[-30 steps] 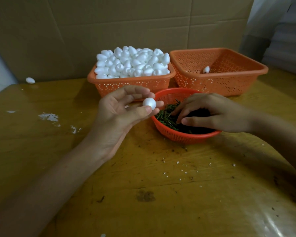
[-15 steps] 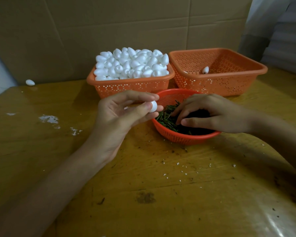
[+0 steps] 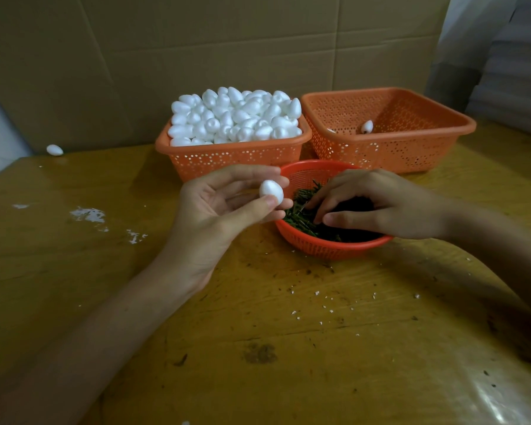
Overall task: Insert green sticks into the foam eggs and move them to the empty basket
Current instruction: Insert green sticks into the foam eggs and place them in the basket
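Foam egg (image 3: 271, 191) at frame centre, pinched between thumb and fingertips of left hand (image 3: 215, 216), just left of the round red basket (image 3: 334, 247). Right hand (image 3: 377, 204) is over that basket, fingers curled down into the green sticks (image 3: 299, 215); cannot tell if it grips one. Upper centre: square orange basket (image 3: 233, 158) under a heap of eggs (image 3: 233, 118). To its right, second orange basket (image 3: 411, 148) with a single egg (image 3: 366, 126). Stray egg (image 3: 54, 150) at left on the wooden table (image 3: 258, 332).

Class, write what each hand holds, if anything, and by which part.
The left hand pinches a foam egg by its sides, between thumb and fingertips. The right hand is among the green sticks; whether it grips one cannot be told.
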